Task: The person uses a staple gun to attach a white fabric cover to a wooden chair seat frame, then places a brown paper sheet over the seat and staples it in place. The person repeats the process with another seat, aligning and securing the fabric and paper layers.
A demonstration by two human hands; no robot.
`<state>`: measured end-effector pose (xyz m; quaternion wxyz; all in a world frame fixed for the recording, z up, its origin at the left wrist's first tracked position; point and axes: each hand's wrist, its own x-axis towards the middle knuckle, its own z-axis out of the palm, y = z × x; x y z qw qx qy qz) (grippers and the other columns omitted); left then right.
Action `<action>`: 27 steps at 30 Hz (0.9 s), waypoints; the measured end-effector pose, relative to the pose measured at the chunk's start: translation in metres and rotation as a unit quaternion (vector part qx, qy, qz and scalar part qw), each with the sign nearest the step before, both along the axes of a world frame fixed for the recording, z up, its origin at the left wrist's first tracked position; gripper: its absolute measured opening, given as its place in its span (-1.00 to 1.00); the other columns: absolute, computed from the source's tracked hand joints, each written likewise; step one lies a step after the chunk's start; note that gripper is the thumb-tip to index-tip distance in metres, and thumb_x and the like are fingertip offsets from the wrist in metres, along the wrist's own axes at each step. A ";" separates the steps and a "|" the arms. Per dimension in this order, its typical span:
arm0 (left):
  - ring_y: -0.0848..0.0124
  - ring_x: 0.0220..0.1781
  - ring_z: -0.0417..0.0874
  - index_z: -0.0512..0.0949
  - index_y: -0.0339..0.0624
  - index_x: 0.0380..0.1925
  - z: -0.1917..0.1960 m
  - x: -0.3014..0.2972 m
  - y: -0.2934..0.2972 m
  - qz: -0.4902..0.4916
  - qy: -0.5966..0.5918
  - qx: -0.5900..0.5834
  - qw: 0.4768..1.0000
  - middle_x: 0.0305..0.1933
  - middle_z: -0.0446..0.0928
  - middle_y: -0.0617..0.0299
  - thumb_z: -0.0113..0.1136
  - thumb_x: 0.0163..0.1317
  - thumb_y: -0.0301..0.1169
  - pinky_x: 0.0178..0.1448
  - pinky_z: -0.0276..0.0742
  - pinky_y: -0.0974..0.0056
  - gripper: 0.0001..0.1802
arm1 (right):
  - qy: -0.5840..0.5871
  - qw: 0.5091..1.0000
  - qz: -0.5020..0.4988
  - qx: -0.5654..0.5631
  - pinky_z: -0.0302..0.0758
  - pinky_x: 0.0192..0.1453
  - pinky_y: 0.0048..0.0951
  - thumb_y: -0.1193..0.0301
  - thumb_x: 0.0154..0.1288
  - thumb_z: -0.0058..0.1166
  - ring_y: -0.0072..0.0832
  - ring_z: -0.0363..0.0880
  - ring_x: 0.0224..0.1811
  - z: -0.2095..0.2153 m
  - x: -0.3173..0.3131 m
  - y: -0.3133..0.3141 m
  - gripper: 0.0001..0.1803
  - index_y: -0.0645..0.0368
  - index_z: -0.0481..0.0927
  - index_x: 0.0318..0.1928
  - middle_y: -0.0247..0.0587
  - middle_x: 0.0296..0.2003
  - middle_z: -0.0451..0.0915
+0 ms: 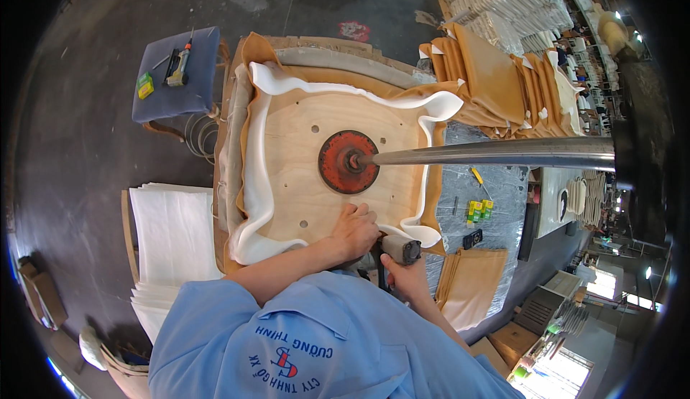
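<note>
A square plywood seat panel (287,147) lies under a round red press plate (349,162) on a metal shaft. White foam (260,183) curls up round its edges, with a tan leather-like cover (248,140) outside it. My left hand (356,231) rests at the panel's near edge with fingers curled closed. The foam rim breaks off where this hand lies, and what its fingers grip is hidden. Just right of it, my right hand (408,277) is wrapped round the handle of a grey-topped staple gun (400,249). The gun's nose is hidden from view.
On the right table, small yellow-green boxes (479,211), a yellow cutter (477,176) and folded tan covers (471,280) lie near stacked tan pieces (489,79). A blue stool (176,76) holds another tool at left. White sheets (172,226) are stacked below it. The metal shaft (496,152) crosses rightward.
</note>
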<state>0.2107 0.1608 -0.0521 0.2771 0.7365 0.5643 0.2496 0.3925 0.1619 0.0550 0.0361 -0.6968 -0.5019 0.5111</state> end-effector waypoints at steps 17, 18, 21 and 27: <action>-0.04 0.21 0.64 0.65 -0.23 -0.10 0.103 -0.109 -0.108 -0.020 -0.022 -0.246 0.969 0.04 0.64 -0.06 0.40 0.35 -0.16 0.31 0.55 -0.04 -0.64 | 0.006 1.000 0.005 -0.002 0.50 -0.58 -0.41 0.32 0.31 0.51 -0.53 0.57 -0.67 0.002 -0.006 0.006 -0.56 0.28 0.63 0.06 -0.28 -0.52 0.63; -0.04 0.21 0.64 0.65 -0.23 -0.09 0.090 -0.106 -0.121 0.004 0.012 -0.190 0.982 0.04 0.64 -0.05 0.43 0.32 -0.16 0.33 0.54 -0.04 -0.63 | 0.007 1.000 0.000 -0.007 0.49 -0.59 -0.42 0.33 0.31 0.51 -0.54 0.56 -0.67 0.002 -0.006 0.006 -0.57 0.28 0.63 0.05 -0.29 -0.53 0.62; -0.01 0.21 0.62 0.68 -0.20 -0.11 0.058 -0.101 -0.131 0.037 0.085 -0.040 0.995 0.03 0.61 -0.01 0.46 0.26 -0.17 0.35 0.50 -0.04 -0.64 | 0.026 1.000 -0.008 0.013 0.48 -0.61 -0.42 0.31 0.29 0.52 -0.55 0.57 -0.67 -0.004 -0.003 0.004 -0.60 0.27 0.67 -0.01 -0.30 -0.54 0.63; 0.01 0.08 0.64 0.73 -0.16 -0.27 0.051 -0.113 -0.093 -0.087 0.127 -0.075 0.985 -0.03 0.61 0.00 0.34 0.39 -0.22 0.19 0.54 -0.07 -0.76 | 0.008 0.999 0.008 0.031 0.49 -0.61 -0.38 0.29 0.28 0.52 -0.52 0.58 -0.67 -0.003 0.002 0.012 -0.63 0.28 0.71 -0.07 -0.30 -0.54 0.63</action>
